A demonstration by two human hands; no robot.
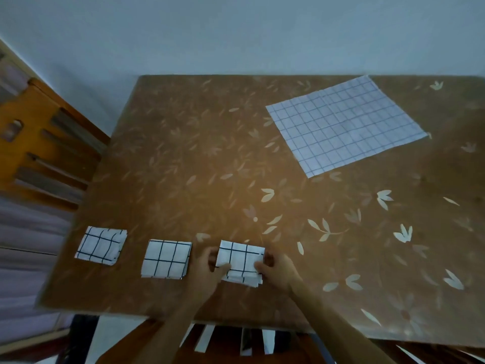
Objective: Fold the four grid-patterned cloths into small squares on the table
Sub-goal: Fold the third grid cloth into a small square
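Observation:
Three white cloths with dark grid lines lie folded into small squares along the table's near edge: one at the left [101, 245], one in the middle [166, 259], and a third [241, 257] held between both hands. My left hand [208, 266] grips the third cloth's left side, thumb on top. On the same cloth's right side sits my right hand [273, 266], fingers curled over the edge. A fourth, larger cloth [346, 124] with a finer blue grid lies flat and unfolded at the far right.
The table [183, 166] has a brown cover with a leaf pattern. A wooden chair [44, 143] stands at the left, another chair's back [223, 340] is just below the near edge. A pale wall runs behind the table.

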